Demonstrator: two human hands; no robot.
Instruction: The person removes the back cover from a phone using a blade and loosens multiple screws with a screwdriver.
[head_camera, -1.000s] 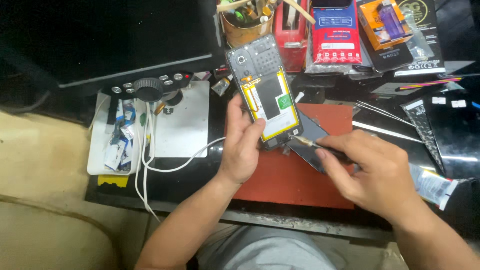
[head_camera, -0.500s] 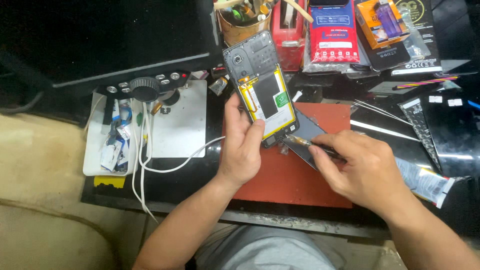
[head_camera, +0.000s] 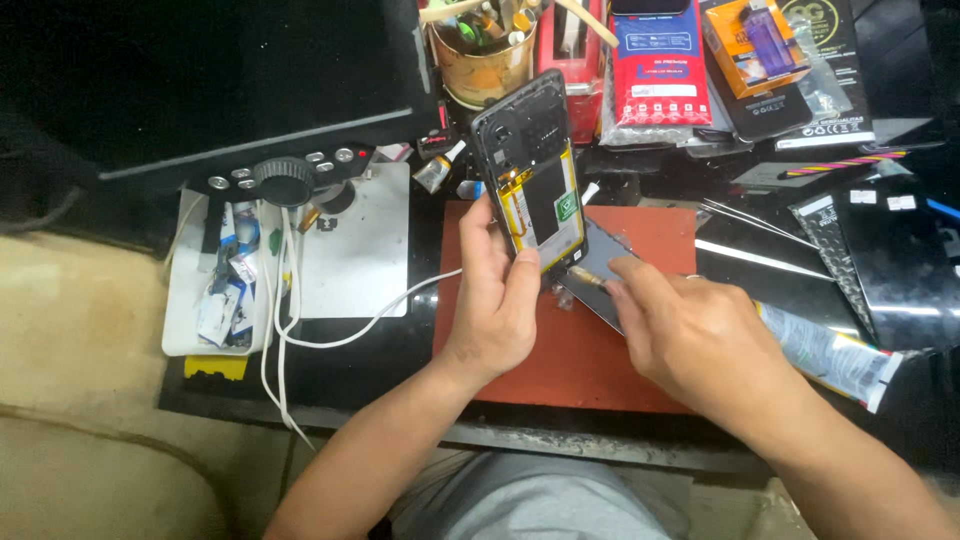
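Clamped in my left hand (head_camera: 503, 300), the opened phone (head_camera: 532, 180) stands tilted above the red mat (head_camera: 560, 360), back cover off, yellow-edged battery and a green sticker showing. Right hand (head_camera: 690, 335) is pinched around a thin brass-tipped tool (head_camera: 585, 277), its tip right at the phone's lower edge, over a dark glass panel (head_camera: 605, 285) lying on the mat. Mat sits on a cluttered black bench (head_camera: 400, 350). To the left, a white tray (head_camera: 355, 250) with a white cable (head_camera: 340, 330) looping off it. Up top, a brown cup of tools (head_camera: 485, 60), then a red-and-blue flat packet (head_camera: 655, 60) and an orange boxed item (head_camera: 745, 40). By my right wrist, a squeezed tube (head_camera: 830, 350).
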